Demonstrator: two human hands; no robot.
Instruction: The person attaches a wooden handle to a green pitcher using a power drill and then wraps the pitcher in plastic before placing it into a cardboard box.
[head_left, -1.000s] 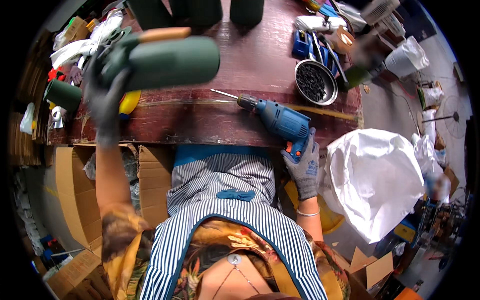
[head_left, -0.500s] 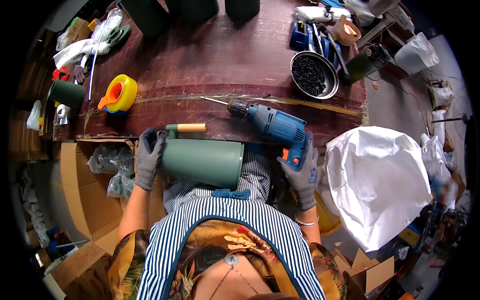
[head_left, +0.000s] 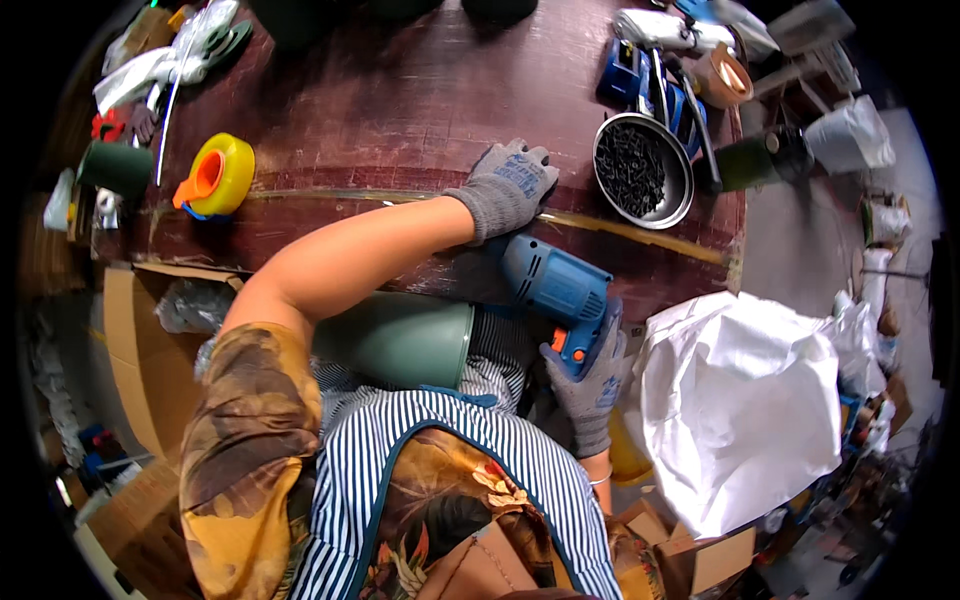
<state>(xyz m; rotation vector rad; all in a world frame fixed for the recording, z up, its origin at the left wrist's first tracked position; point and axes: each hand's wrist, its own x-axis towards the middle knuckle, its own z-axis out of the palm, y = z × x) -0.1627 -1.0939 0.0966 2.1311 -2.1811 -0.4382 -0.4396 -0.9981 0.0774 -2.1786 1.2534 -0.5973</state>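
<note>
My right hand (head_left: 588, 385), in a grey work glove, is wrapped round the handle of a blue power drill (head_left: 560, 285). The drill lies along the table's near edge; its chuck end is hidden beneath my left wrist. My left hand (head_left: 510, 185), gloved too, is stretched across to the right over the tabletop, palm down and fingers a little apart, with nothing seen in it. It is nearest to a metal bowl (head_left: 684, 205) filled with black screws (head_left: 630, 168). A green cylindrical container (head_left: 405, 340) rests on my lap, partly covered by my left forearm.
On the table (head_left: 380, 110), a yellow-orange tape roll (head_left: 232, 175) and a small dark green pot (head_left: 125, 168) sit at left. Larger green containers (head_left: 295, 20) stand at the far edge. A white sack (head_left: 740, 410) is at right, an open cardboard box (head_left: 140, 370) at left.
My left hand has let go of the green container and crossed to the right over the table toward the bowl. My right hand stays on the drill. The view has shifted slightly.
</note>
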